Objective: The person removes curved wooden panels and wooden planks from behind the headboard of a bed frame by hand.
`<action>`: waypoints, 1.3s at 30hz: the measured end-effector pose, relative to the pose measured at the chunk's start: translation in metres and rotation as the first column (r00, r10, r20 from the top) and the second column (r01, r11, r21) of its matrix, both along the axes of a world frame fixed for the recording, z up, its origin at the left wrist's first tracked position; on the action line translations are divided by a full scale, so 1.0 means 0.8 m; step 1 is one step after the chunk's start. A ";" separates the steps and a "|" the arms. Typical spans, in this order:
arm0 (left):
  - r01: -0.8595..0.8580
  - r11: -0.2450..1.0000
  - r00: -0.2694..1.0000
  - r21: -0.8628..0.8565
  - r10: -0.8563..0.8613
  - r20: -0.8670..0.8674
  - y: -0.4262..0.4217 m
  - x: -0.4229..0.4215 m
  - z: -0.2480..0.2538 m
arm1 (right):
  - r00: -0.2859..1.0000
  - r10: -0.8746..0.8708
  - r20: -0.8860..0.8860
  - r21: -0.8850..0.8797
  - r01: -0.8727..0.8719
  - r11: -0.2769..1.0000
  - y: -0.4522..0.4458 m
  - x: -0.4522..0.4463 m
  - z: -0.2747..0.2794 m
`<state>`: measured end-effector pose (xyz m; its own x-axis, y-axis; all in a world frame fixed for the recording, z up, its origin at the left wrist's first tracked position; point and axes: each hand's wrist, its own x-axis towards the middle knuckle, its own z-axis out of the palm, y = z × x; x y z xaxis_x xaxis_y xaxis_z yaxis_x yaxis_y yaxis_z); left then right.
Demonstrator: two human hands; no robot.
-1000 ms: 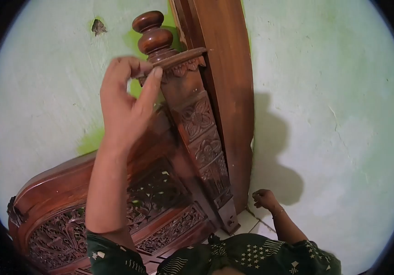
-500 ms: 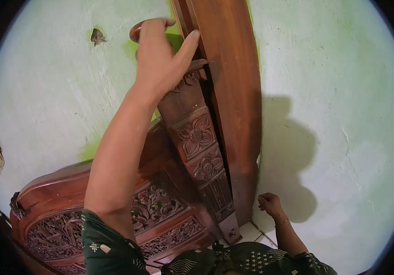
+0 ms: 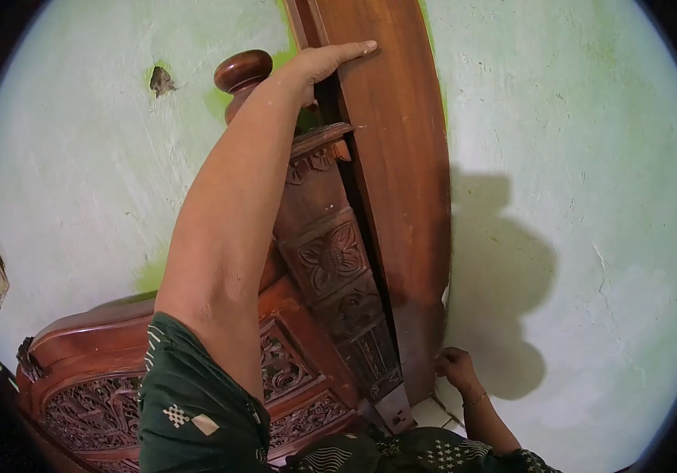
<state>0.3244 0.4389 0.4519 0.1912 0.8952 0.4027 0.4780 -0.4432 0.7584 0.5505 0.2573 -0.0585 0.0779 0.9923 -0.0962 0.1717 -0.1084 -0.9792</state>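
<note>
Plank (image 3: 395,173) of smooth brown wood stood beside a flower-carved post (image 3: 332,254) in our head view. Our left hand (image 3: 317,66) met the plank's edge, thumb outstretched; we couldn't tell its grip. Our right hand (image 3: 456,368) curled closed near the plank's foot.

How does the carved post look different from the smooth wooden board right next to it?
The carved post has flower carvings, while the board has a plain face. The post looks darker; the board is a lighter, more orange brown. The post ends in a round knob, whereas the board runs past the picture's top edge. Both are brown and long.
</note>
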 end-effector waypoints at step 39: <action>-0.056 0.911 0.996 0.408 0.025 0.081 -0.042 0.034 -0.040 | 0.990 0.085 -0.117 0.073 -0.077 0.994 -0.009 0.004 0.065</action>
